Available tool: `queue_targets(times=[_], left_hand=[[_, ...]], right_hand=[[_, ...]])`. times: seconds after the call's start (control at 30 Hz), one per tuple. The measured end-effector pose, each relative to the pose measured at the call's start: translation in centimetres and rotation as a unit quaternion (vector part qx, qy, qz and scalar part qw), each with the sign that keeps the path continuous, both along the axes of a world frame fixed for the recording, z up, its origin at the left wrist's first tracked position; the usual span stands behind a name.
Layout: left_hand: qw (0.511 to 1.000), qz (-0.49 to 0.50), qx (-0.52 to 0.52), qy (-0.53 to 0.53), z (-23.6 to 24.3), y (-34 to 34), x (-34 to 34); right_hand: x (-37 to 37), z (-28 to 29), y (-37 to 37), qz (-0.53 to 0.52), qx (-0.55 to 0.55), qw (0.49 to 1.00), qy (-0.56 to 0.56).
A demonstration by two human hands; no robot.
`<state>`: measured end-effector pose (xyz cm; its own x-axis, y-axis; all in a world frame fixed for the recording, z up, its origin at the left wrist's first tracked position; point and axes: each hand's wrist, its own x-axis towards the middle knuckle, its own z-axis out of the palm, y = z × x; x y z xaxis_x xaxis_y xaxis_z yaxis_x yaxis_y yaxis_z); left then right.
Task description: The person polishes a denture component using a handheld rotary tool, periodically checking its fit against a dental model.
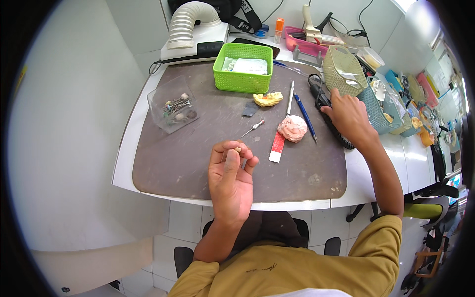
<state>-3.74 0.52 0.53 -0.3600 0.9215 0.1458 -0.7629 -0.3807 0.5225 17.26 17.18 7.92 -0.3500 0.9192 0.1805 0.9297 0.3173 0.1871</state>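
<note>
My left hand [230, 173] is raised over the front of the brown work mat, its thumb and fingers pinching a small cream-coloured dental crown [238, 149]. Over at the right edge of the mat, my right hand [349, 116] has its thumb and fingers on a black rotary handpiece [318, 94] with a coiled cord. Between the hands lie a thin bur with a white tip [254, 128], a pink-and-white plaster lump [293, 128], a red-and-white strip [277, 147] and a blue pencil [305, 116]. Farther back sits a yellow dental model [267, 99].
A clear tray of burs [173, 106] stands on the left. Behind are a green basket [242, 84] and a white suction hose [190, 22]. Several baskets, among them a beige basket [344, 69] and a teal basket [378, 111], line the right side beside my right arm.
</note>
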Motion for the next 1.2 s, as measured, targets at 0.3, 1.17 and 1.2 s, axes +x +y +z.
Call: queue_targets(times=[0.3, 1.17, 1.2], left_hand=[[1.0, 0.01, 0.013, -0.006, -0.3, 0.0, -0.1], [0.994, -0.013, -0.008, 0.108, 0.0, -1.0, 0.2], [0.993, -0.016, -0.014, 0.114, 0.1, -1.0, 0.3]], right_hand=[[0.2, -0.7, 0.2, 0.01, -0.025, 1.0, -0.011], [-1.7, -6.2, -14.0, 0.218, -0.178, 0.552, 0.785], [-2.2, -5.8, -14.8, 0.232, -0.164, 0.584, 0.76]])
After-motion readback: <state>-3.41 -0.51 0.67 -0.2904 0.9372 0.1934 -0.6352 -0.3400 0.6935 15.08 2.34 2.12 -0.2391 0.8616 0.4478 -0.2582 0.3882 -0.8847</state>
